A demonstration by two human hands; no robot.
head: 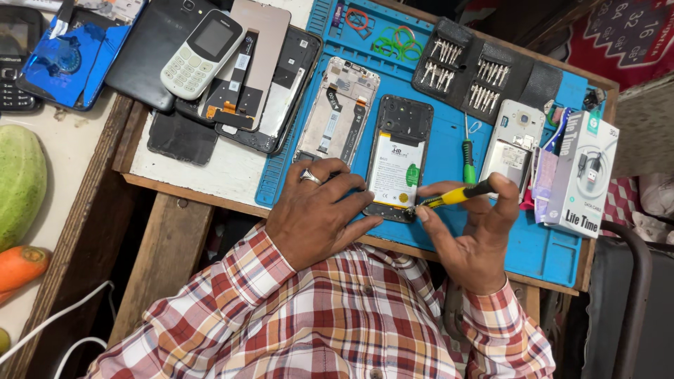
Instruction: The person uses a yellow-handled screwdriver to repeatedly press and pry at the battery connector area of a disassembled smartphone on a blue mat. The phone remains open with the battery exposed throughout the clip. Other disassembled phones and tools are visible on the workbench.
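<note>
A phone repair bench: opened handsets (335, 112), a bit set (463, 70), a blue work mat (540, 245).

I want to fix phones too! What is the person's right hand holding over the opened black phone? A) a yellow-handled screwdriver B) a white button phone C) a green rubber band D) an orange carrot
A: the right hand grips a thin yellow-handled screwdriver, its tip at the bottom edge of the opened black phone, which the left hand touches.
</note>
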